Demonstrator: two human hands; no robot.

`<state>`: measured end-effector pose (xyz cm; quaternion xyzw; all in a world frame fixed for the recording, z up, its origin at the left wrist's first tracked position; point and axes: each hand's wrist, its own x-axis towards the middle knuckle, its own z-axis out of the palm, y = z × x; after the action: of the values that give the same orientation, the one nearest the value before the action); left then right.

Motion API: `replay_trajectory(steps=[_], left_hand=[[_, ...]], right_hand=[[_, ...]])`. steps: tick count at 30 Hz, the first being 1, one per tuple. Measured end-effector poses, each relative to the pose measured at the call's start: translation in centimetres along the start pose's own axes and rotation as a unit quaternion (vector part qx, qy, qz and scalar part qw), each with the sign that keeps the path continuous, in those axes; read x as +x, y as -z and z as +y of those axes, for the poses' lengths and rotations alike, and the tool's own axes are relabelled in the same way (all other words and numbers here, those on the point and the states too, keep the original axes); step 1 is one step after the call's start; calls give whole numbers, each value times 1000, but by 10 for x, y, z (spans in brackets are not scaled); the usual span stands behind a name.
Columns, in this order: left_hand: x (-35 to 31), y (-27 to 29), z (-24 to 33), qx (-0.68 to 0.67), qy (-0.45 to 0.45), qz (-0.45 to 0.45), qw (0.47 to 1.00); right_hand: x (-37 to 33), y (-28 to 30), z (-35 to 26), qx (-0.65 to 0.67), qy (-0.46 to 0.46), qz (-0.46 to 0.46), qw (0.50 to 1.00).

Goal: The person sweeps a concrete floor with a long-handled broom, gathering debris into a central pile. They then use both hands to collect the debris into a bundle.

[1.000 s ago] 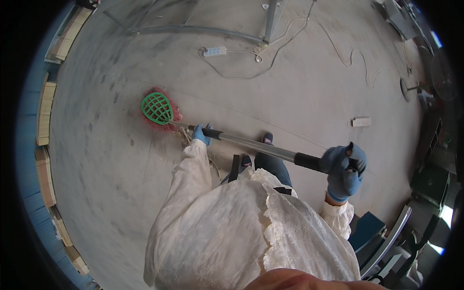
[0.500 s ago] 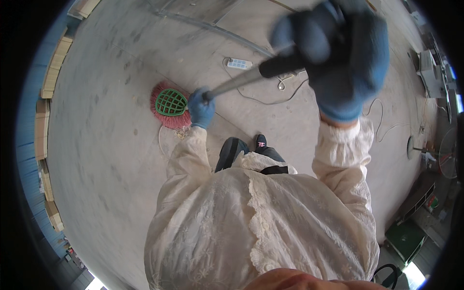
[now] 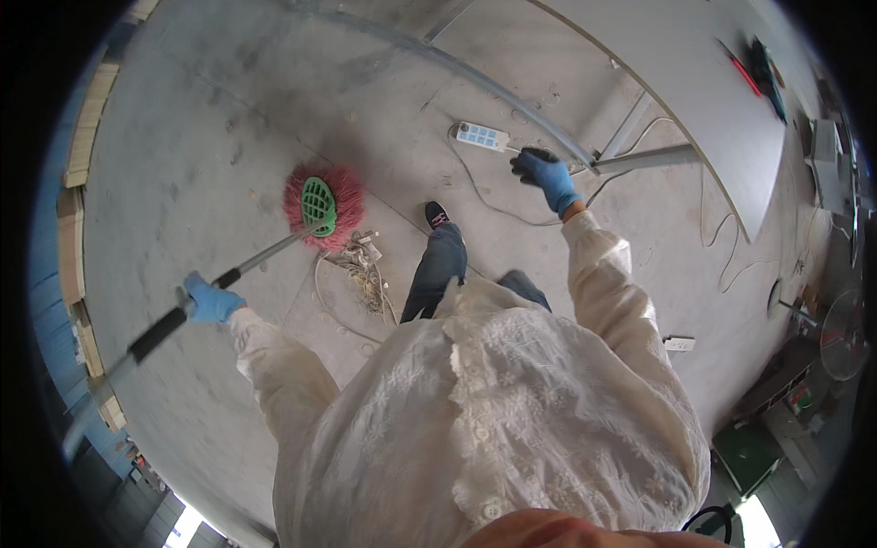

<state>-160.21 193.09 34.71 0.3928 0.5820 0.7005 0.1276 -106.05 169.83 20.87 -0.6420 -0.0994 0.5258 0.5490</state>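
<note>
The left hand [image 3: 212,301] is clamped on the broom [image 3: 320,208] handle, whose bristle head lies on the floor toward two o'clock from that grip; the right hand [image 3: 546,175] hangs empty, fingers loosely apart.

The floor [image 3: 228,137] is rough, dull grey concrete. The broom [image 3: 320,208] has a shiny metal pole, green plastic head and soft red bristles. Both hands wear smooth blue rubber gloves [image 3: 212,301].
</note>
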Motion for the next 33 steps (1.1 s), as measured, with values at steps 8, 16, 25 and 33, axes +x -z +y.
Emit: replay_trajectory(steps=[8,16,25,33], left_hand=[[28,7,-110,42,111,-17,993],[18,-40,-146,143,63,64,986],[31,56,-213,135,142,154,968],[60,131,-222,134,144,248,949]], right_hand=[[187,-45,142,-41,-209,54,976],[414,-96,260,-114,-192,43,974],[583,-112,380,-157,-172,112,966],[604,-95,403,53,-176,120,976]])
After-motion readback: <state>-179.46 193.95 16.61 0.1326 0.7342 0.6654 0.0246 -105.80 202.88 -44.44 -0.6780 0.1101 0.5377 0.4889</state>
